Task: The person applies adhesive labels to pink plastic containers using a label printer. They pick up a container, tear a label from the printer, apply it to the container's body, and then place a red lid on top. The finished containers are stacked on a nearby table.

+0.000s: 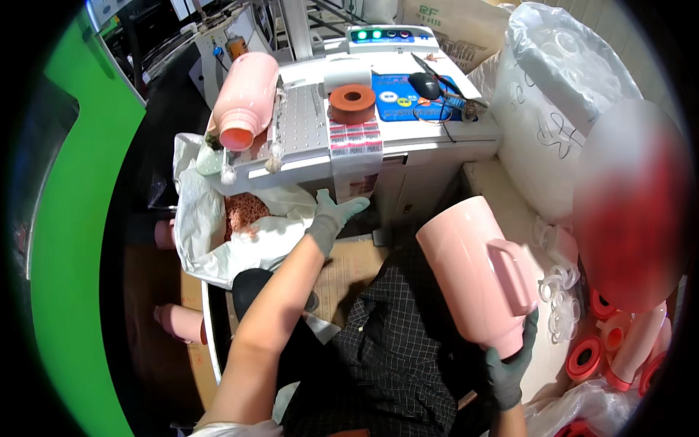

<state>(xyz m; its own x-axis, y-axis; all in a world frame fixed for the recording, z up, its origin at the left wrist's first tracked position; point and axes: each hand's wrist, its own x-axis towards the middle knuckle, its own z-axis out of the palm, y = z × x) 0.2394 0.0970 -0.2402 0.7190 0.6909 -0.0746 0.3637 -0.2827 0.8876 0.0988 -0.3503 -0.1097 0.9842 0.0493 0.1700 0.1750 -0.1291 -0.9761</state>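
Observation:
My right hand [506, 371], in a grey glove, grips a large pink plastic jug [470, 277] by its narrow neck. The jug is tilted with its neck down and its wide base up, its handle [512, 277] facing right. My left hand [336, 217], also gloved, is at the lower end of a hanging strip of printed labels [356, 149], thumb and forefinger spread apart. Whether it touches the strip is unclear. The strip hangs over the front edge of a white workbench [291, 171], below a brown tape roll [352, 104].
Another pink jug [247, 95] lies on the bench's left side. A white bag [196, 240] holding pink scraps hangs below it. At right stand a tall white sack [539, 124], clear plastic rings [562, 306] and red-rimmed pink pieces [585, 358]. A blurred red patch covers the far right.

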